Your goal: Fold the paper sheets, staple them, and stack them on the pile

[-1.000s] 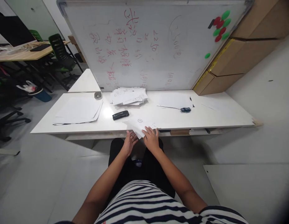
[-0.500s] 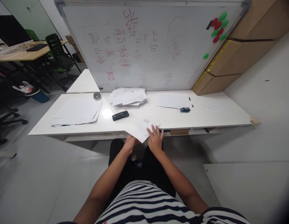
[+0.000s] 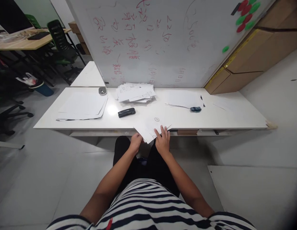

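Observation:
White paper (image 3: 148,129) with small handwritten marks overhangs the front edge of the white desk, one corner pointing towards me. My left hand (image 3: 136,142) is closed on its left edge, the fingertips partly hidden at the paper. Across the paper's right side my right hand (image 3: 163,142) lies with its fingers stretched out and apart. A black stapler (image 3: 126,112) rests on the desk just beyond my left hand. Whether the paper is one sheet or more, I cannot tell.
Behind the stapler sits a messy paper pile (image 3: 136,93). Flat sheets (image 3: 82,103) lie left, near a small grey device (image 3: 102,91). To the right are more paper (image 3: 182,97) and a dark crumpled item (image 3: 195,109). A whiteboard (image 3: 148,41) and cardboard boxes (image 3: 249,60) stand behind.
The camera view has tilted down and shifted slightly. My left hand has come up to the paper's left edge and its grip shows more clearly. My right hand remains on the paper.

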Available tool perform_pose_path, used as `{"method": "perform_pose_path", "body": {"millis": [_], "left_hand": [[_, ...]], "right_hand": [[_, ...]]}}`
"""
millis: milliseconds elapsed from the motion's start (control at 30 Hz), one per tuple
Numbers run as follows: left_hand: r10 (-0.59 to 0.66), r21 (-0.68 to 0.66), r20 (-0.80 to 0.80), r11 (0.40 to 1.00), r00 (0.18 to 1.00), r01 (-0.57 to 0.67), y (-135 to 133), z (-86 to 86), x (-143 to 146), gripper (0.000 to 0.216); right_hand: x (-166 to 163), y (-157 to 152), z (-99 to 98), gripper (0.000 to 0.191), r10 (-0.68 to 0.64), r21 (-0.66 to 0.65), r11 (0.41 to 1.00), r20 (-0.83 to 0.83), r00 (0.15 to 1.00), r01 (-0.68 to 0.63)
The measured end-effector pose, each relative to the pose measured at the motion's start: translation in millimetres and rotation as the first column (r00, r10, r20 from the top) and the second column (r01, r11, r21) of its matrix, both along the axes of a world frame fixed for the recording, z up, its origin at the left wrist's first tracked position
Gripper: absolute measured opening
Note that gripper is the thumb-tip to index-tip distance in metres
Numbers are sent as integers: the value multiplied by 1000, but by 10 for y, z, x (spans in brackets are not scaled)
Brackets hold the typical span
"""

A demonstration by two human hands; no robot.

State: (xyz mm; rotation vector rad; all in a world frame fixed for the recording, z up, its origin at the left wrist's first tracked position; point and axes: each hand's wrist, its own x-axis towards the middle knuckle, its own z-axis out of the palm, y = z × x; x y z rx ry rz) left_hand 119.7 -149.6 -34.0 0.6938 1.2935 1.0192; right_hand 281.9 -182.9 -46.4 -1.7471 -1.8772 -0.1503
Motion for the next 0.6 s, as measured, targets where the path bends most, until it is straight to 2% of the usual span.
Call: {"method": "perform_pose_path", "body": {"millis": [133,200,300,400,533,600], "left_hand": [[1,46,310,999,951,-16,1,120,-19,75],[-35,40,372,999,928,22,-6,152,-18,72],[-78,64,300,996,951,61,-33,123,10,58],[-76,138,195,989,978,49,-58,38,33,55],[-51,233,-67,970,996,66,-34,-62,-43,46],[-65,285,-195,951,979,120,3,-89,-118,43]], "right_hand": [[-32,-68,-70,48,24,-40,999,1,1000,-24],[-66,-90,-74,48,-14,-57,998,-3,1000,14],[-142,-144,-44,46,-60,-83,995,-8,998,59],[-209,-248,7,44,-27,-108,994,-17,999,25],[-185,-380,48,40,86,-132,986,-84,993,-97],[-107,-368,39,38,37,-102,993,-168,985,-55]]}}
